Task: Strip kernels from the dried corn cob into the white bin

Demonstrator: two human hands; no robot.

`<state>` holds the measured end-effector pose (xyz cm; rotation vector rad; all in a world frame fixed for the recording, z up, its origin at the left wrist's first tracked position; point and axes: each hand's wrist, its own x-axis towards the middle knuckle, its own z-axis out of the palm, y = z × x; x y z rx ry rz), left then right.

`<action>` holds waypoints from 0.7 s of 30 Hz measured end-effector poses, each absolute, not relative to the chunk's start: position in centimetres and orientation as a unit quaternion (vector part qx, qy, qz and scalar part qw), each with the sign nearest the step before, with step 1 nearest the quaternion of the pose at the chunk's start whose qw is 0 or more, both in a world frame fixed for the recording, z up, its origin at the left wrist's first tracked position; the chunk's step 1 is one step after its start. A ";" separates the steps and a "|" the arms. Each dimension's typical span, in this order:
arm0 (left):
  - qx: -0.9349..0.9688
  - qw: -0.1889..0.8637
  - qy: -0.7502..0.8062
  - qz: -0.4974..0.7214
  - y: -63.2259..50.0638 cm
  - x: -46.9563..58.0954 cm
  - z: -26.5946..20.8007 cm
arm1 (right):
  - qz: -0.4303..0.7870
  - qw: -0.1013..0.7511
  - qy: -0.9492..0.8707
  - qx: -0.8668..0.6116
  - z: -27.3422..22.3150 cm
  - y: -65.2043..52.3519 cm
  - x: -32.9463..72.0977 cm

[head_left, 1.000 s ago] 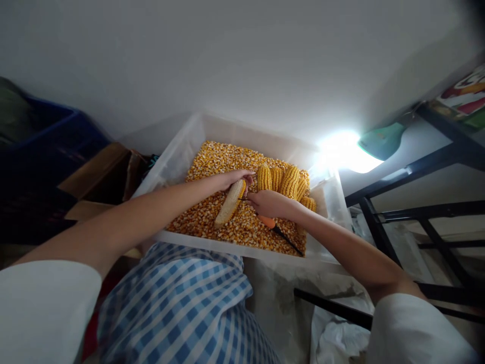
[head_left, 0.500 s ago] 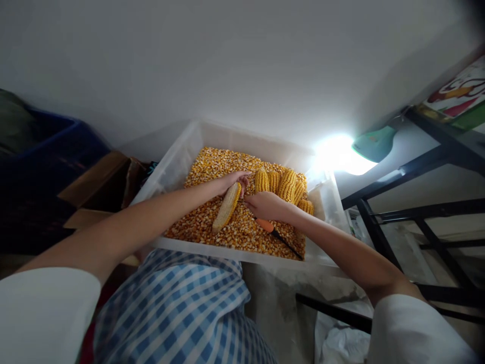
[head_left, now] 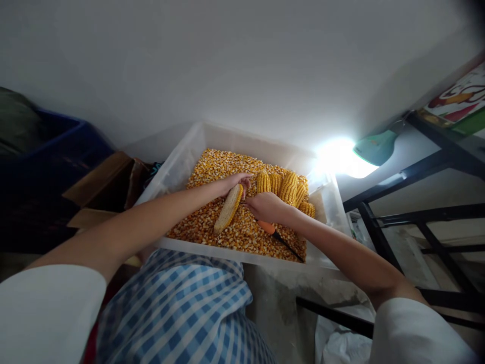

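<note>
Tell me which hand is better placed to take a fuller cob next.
Likely the right hand: it sits beside the fuller cobs, though it appears to hold an orange-handled tool. The left hand is farther off, holding a partly stripped cob.

L hand (head_left: 235,183) nr R hand (head_left: 267,206), fingers (head_left: 251,202) curled

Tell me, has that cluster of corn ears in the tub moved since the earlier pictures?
No. Against the tub, the corn ears lie in the same spot, near its right end; only the view shifted.
</note>
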<state>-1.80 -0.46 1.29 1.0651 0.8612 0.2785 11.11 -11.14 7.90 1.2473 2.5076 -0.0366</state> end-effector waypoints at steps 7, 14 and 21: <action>0.487 0.772 0.386 0.134 -0.5 -1.8 1.3 | -0.017 0.162 0.877 0.451 8.1 -11.2 10.9; 0.484 0.771 0.389 0.138 -0.5 -1.8 1.1 | -0.009 0.174 0.875 0.452 8.0 -11.3 10.9; 0.486 0.765 0.402 0.130 -0.5 -1.8 1.0 | 0.026 0.171 0.883 0.436 7.5 -11.5 10.6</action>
